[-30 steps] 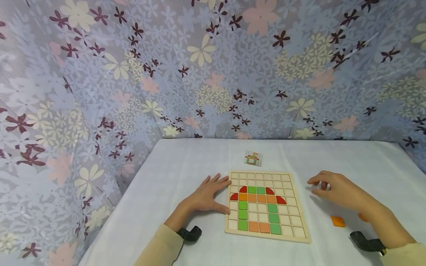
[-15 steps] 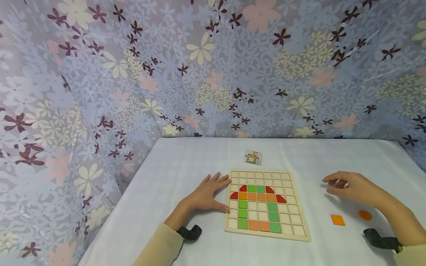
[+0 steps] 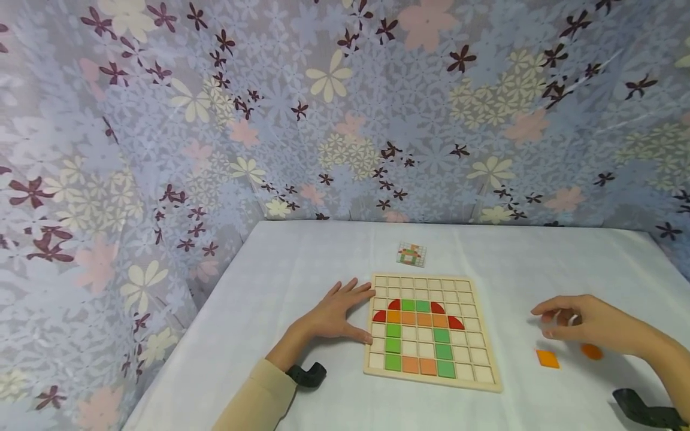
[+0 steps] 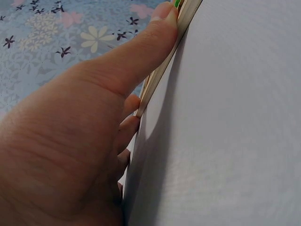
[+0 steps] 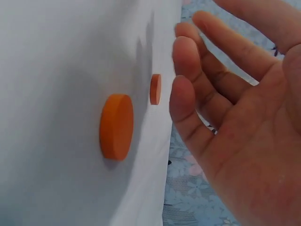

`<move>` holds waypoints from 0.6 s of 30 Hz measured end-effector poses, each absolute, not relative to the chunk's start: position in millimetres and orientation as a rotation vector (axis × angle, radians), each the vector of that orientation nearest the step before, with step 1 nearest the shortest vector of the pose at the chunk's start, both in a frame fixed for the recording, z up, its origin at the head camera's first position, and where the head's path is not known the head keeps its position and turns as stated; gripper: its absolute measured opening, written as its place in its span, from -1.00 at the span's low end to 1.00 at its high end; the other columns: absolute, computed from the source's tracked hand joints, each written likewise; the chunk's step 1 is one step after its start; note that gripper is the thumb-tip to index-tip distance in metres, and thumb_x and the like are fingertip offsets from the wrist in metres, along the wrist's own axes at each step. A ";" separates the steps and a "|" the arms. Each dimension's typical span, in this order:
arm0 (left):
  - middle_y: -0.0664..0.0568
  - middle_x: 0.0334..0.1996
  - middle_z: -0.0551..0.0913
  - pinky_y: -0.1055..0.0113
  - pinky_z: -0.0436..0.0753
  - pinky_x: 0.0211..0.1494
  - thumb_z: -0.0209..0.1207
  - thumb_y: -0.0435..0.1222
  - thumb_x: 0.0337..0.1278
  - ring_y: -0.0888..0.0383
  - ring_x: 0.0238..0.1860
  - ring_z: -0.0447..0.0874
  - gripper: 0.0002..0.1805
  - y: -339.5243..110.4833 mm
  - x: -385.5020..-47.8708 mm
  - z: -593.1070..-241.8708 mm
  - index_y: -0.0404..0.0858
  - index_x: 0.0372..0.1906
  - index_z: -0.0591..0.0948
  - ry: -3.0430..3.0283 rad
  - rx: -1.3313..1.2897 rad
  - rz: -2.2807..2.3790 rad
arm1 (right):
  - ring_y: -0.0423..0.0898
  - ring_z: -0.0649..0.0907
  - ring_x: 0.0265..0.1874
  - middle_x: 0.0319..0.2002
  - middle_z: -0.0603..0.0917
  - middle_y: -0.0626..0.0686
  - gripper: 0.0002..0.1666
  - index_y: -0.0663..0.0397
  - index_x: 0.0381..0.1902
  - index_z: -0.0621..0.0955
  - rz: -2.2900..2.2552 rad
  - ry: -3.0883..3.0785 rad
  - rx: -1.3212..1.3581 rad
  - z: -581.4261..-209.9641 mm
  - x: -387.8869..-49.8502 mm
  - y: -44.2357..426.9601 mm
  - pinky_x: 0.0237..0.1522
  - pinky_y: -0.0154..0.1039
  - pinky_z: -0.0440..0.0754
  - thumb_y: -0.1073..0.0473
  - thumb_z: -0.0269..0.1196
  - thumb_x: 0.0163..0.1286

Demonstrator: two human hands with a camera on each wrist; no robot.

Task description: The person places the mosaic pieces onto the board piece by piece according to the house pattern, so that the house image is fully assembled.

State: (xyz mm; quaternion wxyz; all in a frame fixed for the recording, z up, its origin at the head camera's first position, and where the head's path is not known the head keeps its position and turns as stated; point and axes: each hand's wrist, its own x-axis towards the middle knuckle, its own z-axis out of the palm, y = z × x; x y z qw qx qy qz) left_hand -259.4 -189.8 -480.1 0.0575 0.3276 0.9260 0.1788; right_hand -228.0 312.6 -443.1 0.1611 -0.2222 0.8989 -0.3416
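A square wooden grid board (image 3: pixel 463 355) lies on the table, with green, orange and red tiles (image 3: pixel 443 352) set in a mushroom-like or house-like shape. My left hand (image 3: pixel 334 317) has its fingers spread, and the thumb and fingertips touch the board's left edge. In the left wrist view the thumb (image 4: pixel 146 52) lies at the rim. Off to the right, my right hand (image 3: pixel 593 323) hovers with loosely bent fingers and holds nothing. Just below it lie an orange square tile (image 3: pixel 548 359) and an orange round disc (image 3: pixel 592 351). The disc (image 5: pixel 117 127) looks closest in the right wrist view.
Behind the board lies a small printed card (image 3: pixel 411 254) with a coloured grid pattern. A white cloth (image 3: pixel 302 257) covers the table. A flowered curtain (image 3: pixel 345 120) hangs along the back and left.
My right hand has moved right, away from the board, then nearer to me, over the orange square and disc. The disc, partly hidden earlier, now shows more. My left hand has stayed put.
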 end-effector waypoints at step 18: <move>0.22 0.49 0.05 0.00 -0.25 0.47 0.23 0.43 -0.25 0.04 0.50 -0.22 0.14 -188.5 -259.5 -480.4 0.03 0.50 0.18 2.805 1.007 0.554 | -0.19 0.43 -0.50 -0.30 0.52 0.06 -0.61 0.07 -0.05 0.60 -0.999 2.337 -0.714 -453.6 -210.0 305.5 -0.57 -0.25 0.39 0.28 0.39 0.13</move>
